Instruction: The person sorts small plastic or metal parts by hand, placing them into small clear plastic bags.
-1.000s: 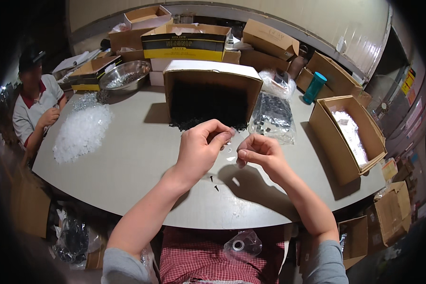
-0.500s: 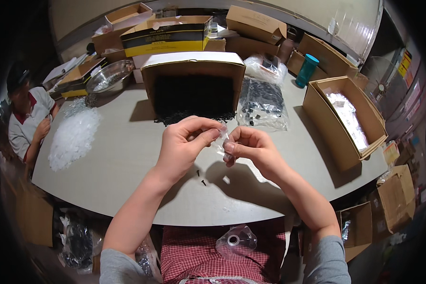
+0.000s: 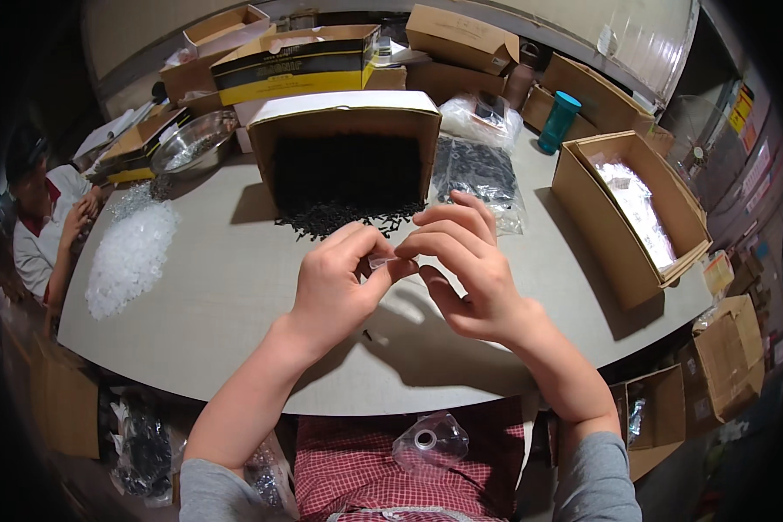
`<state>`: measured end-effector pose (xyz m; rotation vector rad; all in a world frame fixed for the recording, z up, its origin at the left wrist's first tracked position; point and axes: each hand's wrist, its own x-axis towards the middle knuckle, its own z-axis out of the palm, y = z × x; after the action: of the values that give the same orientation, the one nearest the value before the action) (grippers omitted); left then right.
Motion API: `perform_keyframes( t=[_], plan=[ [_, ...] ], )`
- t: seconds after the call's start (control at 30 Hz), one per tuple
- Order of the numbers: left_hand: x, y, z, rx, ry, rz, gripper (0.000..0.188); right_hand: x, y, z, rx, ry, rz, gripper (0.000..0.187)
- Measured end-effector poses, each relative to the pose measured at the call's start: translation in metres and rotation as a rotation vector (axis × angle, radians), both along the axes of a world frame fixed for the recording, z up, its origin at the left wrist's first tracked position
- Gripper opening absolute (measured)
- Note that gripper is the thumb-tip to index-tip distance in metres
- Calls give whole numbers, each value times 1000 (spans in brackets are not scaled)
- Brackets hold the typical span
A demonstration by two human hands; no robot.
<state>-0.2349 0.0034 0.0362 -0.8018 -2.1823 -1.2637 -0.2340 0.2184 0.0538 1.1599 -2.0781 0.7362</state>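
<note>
A small clear plastic bag (image 3: 379, 260) is pinched between the thumb and fingers of my left hand (image 3: 337, 274), above the middle of the table. Beside it my right hand (image 3: 471, 274) has its fingers spread and curved, the thumb apart from them. Its index fingertip reaches the bag's edge at my left thumb. I cannot make out what the bag contains. One dark screw (image 3: 367, 335) lies on the table below my hands. Just beyond them, black screws (image 3: 322, 219) spill from a cardboard box (image 3: 348, 109) tipped on its side.
White plastic pieces (image 3: 130, 261) form a pile at the left, near a metal bowl (image 3: 196, 143). Behind my right hand lies a bag of black parts (image 3: 478, 170). A teal bottle (image 3: 558, 122) and an open carton (image 3: 618, 226) stand right. A co-worker (image 3: 48, 209) sits at the far left.
My right hand has opened from its pinch on the bag and spread its fingers. One of two loose screws and the small white piece no longer show on the table.
</note>
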Motion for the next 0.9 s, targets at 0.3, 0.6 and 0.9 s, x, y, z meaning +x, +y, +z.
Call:
perform_keyframes(
  t=[0.3,0.6,0.9],
  plan=[
    [2,-1,0,293,-479,-164,14,-2,2,-8,-26,-132,-78,28],
    [6,0,26,636,-1248,-571,56,3,8,1,-237,-159,-57,21],
    [-12,-29,21,771,-1027,-429,45,-5,15,2,-43,-273,27,44]
  ],
)
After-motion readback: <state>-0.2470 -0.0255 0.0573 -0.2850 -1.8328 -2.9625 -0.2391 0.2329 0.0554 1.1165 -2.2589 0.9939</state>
